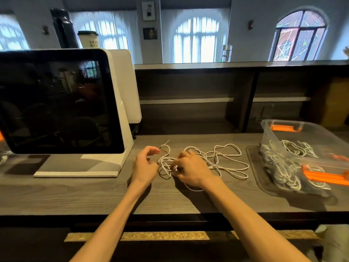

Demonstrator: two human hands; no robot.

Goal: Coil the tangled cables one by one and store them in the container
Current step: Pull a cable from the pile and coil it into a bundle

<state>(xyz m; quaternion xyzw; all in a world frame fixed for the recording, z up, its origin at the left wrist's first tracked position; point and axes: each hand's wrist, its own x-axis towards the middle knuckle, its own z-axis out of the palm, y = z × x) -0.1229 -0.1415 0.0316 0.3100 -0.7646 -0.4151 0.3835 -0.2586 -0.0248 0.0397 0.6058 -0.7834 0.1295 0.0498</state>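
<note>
A loose tangle of white cable (213, 161) sprawls on the dark wooden worktop (94, 195), between a white-framed screen (56, 103) and a clear container (309, 148) with orange handles that already holds coiled cables. The right hand (190, 171) rests on the tangle, its fingers closed around a knot of strands. The left hand (145, 163) hovers just beside, fingers curled apart and holding nothing.

Wooden counter (94, 195) bears cables (217, 161), container (302, 140), monitor (62, 103).
</note>
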